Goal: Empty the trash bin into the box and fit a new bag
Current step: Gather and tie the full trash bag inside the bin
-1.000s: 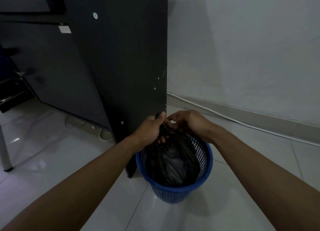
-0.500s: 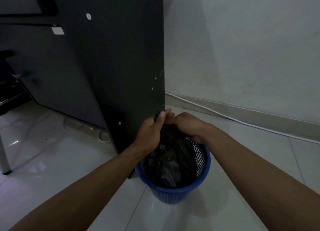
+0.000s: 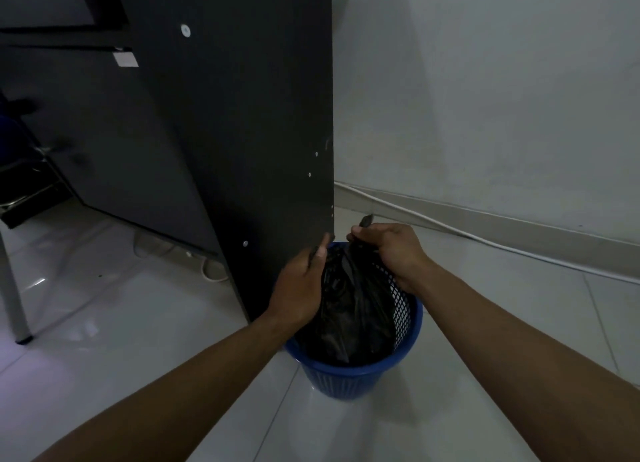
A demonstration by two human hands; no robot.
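Observation:
A blue mesh trash bin point(image 3: 360, 378) stands on the white tiled floor beside a dark desk panel. Inside it sits a black plastic bag point(image 3: 349, 316), its top gathered into two strips. My left hand point(image 3: 300, 288) pinches the left strip over the bin's left rim. My right hand point(image 3: 389, 250) grips the right strip above the bin's far rim, with the strip's end poking out above my fingers. The bag's contents are hidden. No box is in view.
The dark desk side panel point(image 3: 249, 143) rises directly left of the bin. A white cable point(image 3: 485, 240) runs along the wall's base behind it. A metal leg point(image 3: 14, 295) stands at the far left, and more cables lie under the desk.
My hands, pressed together over the bag's top before, have drawn apart sideways, each pulling one strip of the bag. The bin has stayed where it was.

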